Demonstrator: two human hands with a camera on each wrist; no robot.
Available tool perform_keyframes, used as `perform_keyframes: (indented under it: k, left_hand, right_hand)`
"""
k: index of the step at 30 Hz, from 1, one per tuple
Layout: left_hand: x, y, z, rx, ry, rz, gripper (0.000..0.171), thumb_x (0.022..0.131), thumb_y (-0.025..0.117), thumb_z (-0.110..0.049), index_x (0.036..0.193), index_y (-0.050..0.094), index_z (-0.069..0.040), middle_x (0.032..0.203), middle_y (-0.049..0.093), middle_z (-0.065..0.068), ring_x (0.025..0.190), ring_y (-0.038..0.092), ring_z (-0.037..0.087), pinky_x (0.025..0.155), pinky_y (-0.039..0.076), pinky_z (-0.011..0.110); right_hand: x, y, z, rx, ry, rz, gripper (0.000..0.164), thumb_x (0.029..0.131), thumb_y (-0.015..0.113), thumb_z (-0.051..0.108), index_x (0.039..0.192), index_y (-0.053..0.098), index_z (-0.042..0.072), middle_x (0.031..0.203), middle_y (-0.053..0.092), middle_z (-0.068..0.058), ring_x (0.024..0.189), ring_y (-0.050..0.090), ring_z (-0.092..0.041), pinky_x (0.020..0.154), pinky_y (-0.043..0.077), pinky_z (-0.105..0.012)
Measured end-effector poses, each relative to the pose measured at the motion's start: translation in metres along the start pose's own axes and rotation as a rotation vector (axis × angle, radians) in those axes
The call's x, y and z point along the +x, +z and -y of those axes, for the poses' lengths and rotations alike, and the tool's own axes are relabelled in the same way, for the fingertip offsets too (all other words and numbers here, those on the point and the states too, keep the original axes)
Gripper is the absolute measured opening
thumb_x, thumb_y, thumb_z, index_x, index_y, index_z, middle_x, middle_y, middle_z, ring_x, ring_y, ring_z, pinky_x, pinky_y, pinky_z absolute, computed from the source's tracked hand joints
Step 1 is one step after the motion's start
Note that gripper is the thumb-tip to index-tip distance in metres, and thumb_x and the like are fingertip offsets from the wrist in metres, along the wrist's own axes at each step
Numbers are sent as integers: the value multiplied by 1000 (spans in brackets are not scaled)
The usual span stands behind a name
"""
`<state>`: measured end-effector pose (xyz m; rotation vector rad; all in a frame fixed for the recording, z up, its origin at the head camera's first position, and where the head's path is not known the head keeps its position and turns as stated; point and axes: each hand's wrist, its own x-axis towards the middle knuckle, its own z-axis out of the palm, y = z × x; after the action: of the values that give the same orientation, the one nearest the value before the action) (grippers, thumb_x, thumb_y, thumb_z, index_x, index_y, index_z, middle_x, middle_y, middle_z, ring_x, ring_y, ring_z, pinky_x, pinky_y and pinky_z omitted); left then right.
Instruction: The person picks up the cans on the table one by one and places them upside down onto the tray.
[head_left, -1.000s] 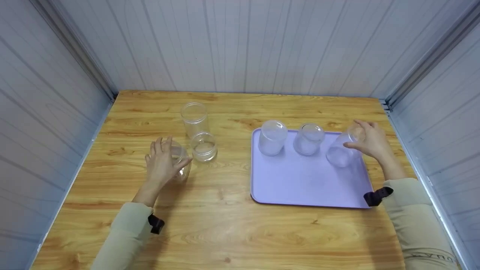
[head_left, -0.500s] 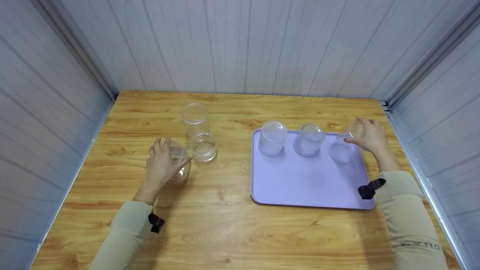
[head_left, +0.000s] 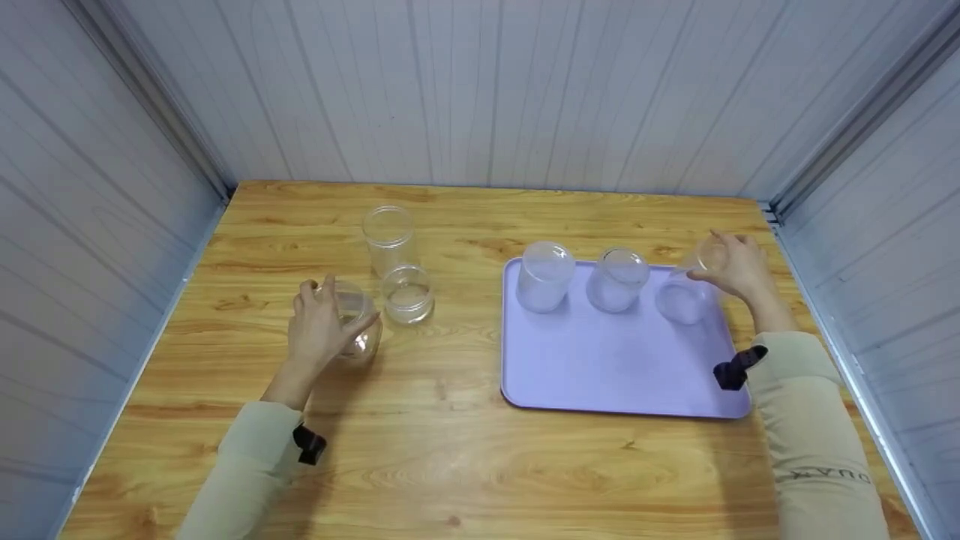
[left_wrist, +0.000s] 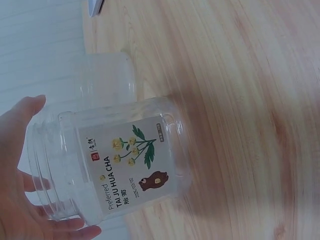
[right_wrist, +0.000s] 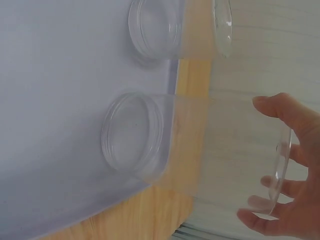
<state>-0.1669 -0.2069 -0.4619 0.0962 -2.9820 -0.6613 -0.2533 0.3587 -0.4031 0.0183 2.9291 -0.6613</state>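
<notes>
In the head view, my left hand is spread round the top of a clear jar standing upright on the table, its paper label showing flowers and a bear. The left wrist view shows the thumb just off the jar's neck, with fingers behind and below it. My right hand grips the upper end of a tall clear jar, thumb on one side and fingers on the other. That jar stands mouth down at the right of the purple tray. Two more upside-down jars, one taller and one shorter, stand along its back.
Just right of my left hand stand a short clear jar and, behind it, a tall clear jar. Pale panel walls close in the wooden table at the back and both sides.
The jar in my right hand has shifted slightly back on the tray and stands straighter, and the right forearm has moved left. My left hand has edged left while its jar has stayed put.
</notes>
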Motion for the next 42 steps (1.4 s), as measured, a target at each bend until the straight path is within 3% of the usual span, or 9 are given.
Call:
perform_keyframes:
  k: [6, 15, 22, 29, 35, 42]
  left_hand:
    - [-1, -1, 0, -23, -11, 5, 93, 73, 61, -54, 136, 25, 4, 124, 26, 32, 105, 36, 47, 68, 44, 54]
    - [0, 0, 0, -20, 11, -41, 85, 75, 65, -44, 132, 29, 8, 118, 32, 32, 100, 40, 45, 64, 46, 51]
    - [-1, -1, 0, -29, 20, -57, 84, 74, 65, -45, 129, 33, 9, 117, 33, 33, 100, 40, 46, 63, 48, 50]
    - [-4, -3, -2, -35, 7, -62, 85, 72, 66, -47, 129, 36, 8, 116, 34, 32, 100, 39, 44, 62, 47, 50]
    - [-11, -7, -9, -36, 3, -75, 83, 71, 68, -45, 128, 38, 8, 112, 36, 30, 98, 39, 42, 62, 47, 50]
    - [-18, -11, -20, -47, 27, -68, 83, 71, 67, -44, 128, 38, 9, 112, 36, 28, 99, 39, 40, 62, 47, 49]
  right_hand:
    - [2, -1, -2, 8, 15, 30, 92, 75, 66, 42, 141, 15, 2, 132, 10, -40, 116, 11, -59, 88, 21, -67]
    - [3, -1, 0, 14, 19, 38, 93, 75, 66, 38, 141, 10, 2, 134, 6, -39, 117, 7, -59, 88, 18, -69]
    - [1, -2, 1, -4, -18, -2, 92, 74, 68, 37, 138, 16, -4, 133, 9, -40, 119, 6, -57, 93, 11, -66]
    - [-2, -5, 8, -19, -19, -26, 90, 74, 69, 38, 137, 20, -4, 135, 9, -38, 121, 7, -55, 91, 12, -68]
    - [-7, -6, 13, -6, -18, -35, 87, 75, 68, 37, 137, 22, -2, 137, 9, -34, 123, 5, -52, 92, 4, -68]
    - [-16, -6, 21, 8, -79, -83, 81, 76, 67, 35, 135, 27, -4, 136, 15, -33, 123, 10, -50, 94, 4, -66]
